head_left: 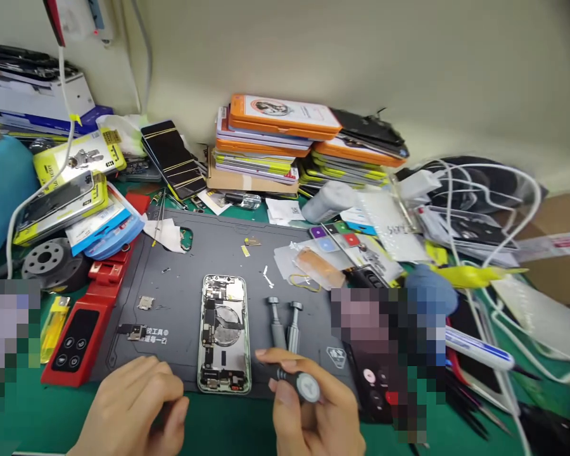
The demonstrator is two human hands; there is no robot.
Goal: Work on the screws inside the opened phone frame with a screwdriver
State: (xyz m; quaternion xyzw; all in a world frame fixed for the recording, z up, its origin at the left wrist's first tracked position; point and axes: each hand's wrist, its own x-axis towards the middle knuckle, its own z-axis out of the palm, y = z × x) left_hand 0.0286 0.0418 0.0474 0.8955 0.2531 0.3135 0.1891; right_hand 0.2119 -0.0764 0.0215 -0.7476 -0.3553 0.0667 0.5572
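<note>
An opened phone point(224, 332) lies face down on a dark grey work mat point(190, 266), its inner boards and round coil bare. My right hand point(313, 411) sits just right of the phone's lower end, fingers closed on a small screwdriver point(298, 383) with a round silver cap. My left hand point(133, 408) rests at the mat's near edge, left of the phone, fingers curled in a loose fist; whether it holds anything is hidden. Two more screwdrivers point(285, 323) lie on the mat above my right hand.
A red device point(78, 339) and yellow lighter point(54, 323) lie left of the mat. Stacked orange and yellow phone-part boxes point(275, 136) stand at the back. White cables point(484, 209), a black phone point(173, 158), tweezers and loose packets crowd the right and rear.
</note>
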